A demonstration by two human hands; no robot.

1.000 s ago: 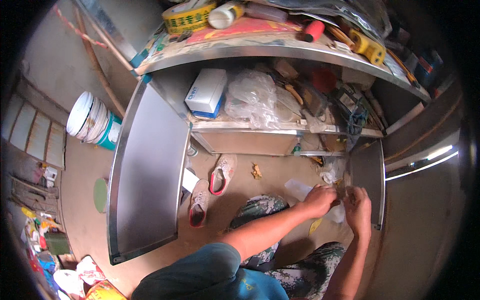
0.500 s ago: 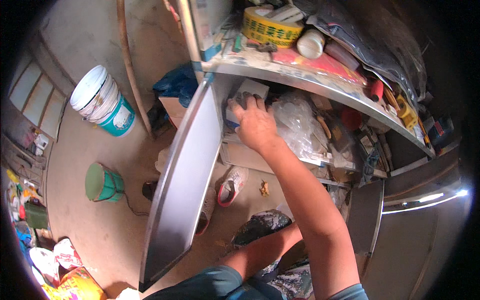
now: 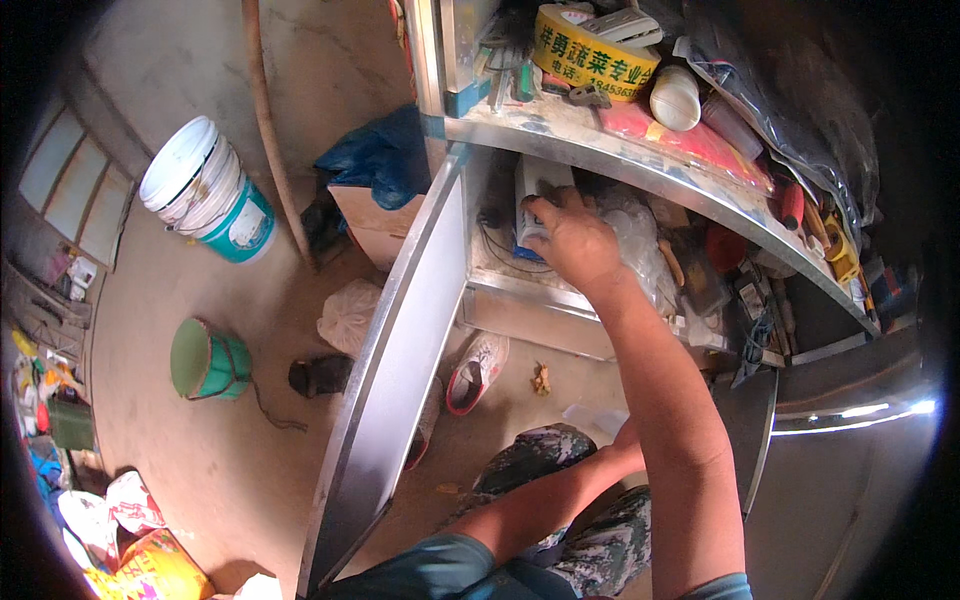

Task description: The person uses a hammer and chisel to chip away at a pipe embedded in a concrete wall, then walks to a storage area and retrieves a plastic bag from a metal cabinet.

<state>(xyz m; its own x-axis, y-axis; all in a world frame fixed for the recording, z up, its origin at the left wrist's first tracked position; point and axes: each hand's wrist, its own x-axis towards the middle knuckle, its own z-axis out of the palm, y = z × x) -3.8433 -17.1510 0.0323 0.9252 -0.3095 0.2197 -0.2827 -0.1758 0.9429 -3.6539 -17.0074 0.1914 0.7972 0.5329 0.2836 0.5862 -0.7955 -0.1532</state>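
My right hand reaches into an open cabinet compartment. Its curled fingers and thumb are closed on a white box with a blue lower edge. Right beside this hand lies a clear crumpled plastic bag. A thin dark cord is left of the box. My left forearm crosses low over my camouflage-patterned trouser legs. The left hand itself is hidden behind my right arm.
The cabinet door hangs open at my left. Above, the shelf carries a yellow tape roll, a white bottle and tools. A green bucket, stacked white pails and a shoe stand on the floor.
My view has shifted, so the cabinet sits farther right. My right hand has moved from over the box's front to its right side, and the cord is now visible.
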